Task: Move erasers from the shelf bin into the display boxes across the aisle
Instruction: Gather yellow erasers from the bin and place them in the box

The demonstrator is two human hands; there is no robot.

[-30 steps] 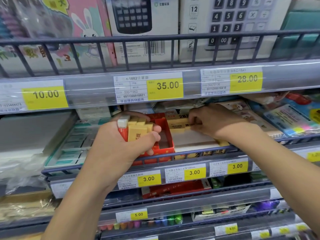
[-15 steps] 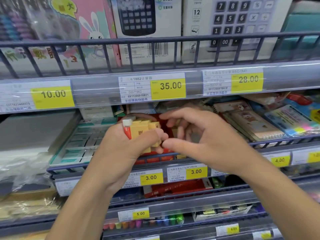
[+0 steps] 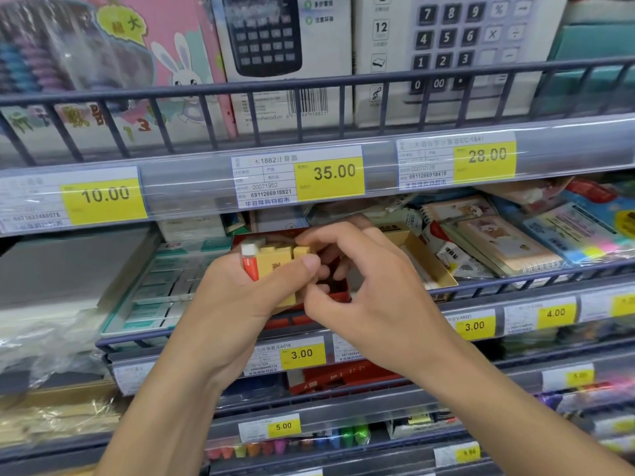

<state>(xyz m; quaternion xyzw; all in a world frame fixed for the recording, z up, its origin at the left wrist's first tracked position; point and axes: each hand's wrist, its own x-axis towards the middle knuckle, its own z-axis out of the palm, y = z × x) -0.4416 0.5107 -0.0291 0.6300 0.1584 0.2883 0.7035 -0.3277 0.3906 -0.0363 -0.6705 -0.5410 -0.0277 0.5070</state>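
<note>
Left hand (image 3: pixel 237 297) grips stacked yellow erasers (image 3: pixel 275 269); right hand (image 3: pixel 371 286) pinches one above the red bin (image 3: pixel 340 297) at the shelf's front edge.

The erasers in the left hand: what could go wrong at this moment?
1. The left hand grips a bunch of yellow erasers plus a red-and-white eraser at the edge; adding more may push one out.
2. The right hand pinches at the same bunch, so a nudge could loosen the stack.
3. A dropped eraser might fall behind the shelf rail.
</note>
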